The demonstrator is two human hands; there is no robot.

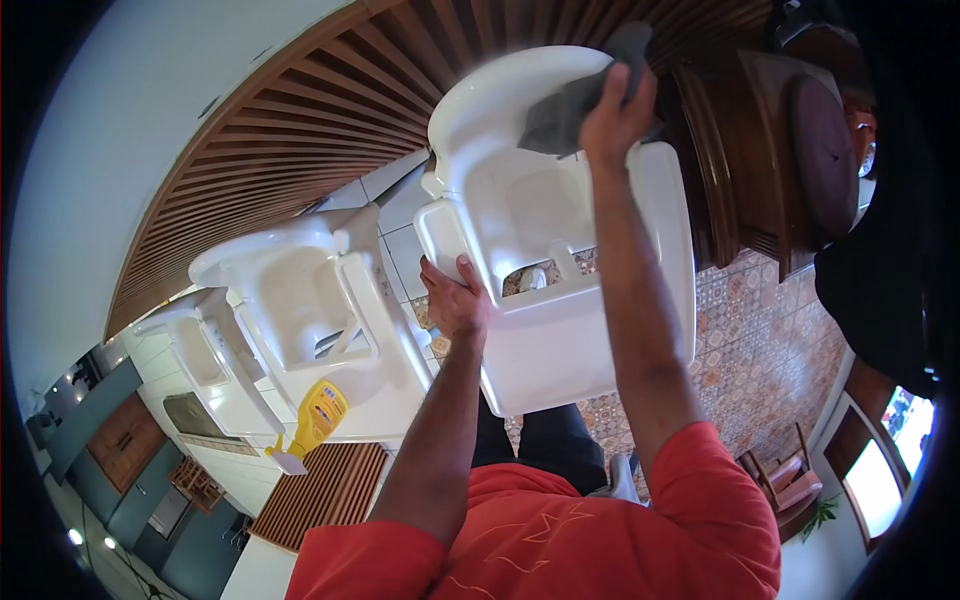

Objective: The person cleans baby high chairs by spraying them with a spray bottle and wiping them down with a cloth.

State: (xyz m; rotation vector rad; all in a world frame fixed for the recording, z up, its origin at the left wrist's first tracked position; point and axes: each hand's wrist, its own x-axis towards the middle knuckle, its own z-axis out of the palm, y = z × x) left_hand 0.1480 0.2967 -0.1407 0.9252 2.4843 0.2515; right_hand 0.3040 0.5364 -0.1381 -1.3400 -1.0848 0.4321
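Note:
A white plastic high chair (540, 350) with a tray stands right in front of me. My left hand (458, 298) grips the left side of this chair, its thumb over the edge by the armrest. With my right hand (618, 120) I hold a dark grey cloth (560, 115) against the top right of the backrest; the cloth is slightly blurred. Farther left is a second white high chair (290, 280). On its tray lies a yellow spray bottle (322, 412) with a white trigger head.
Behind the chairs runs a brown slatted wooden panel (270, 150). Another white high chair (200, 350) is at the far left. Dark wooden furniture with a round cushion (825, 155) stands at the right. Patterned tiles (760, 330) cover the floor, and a wooden chair (785, 480) sits at the lower right.

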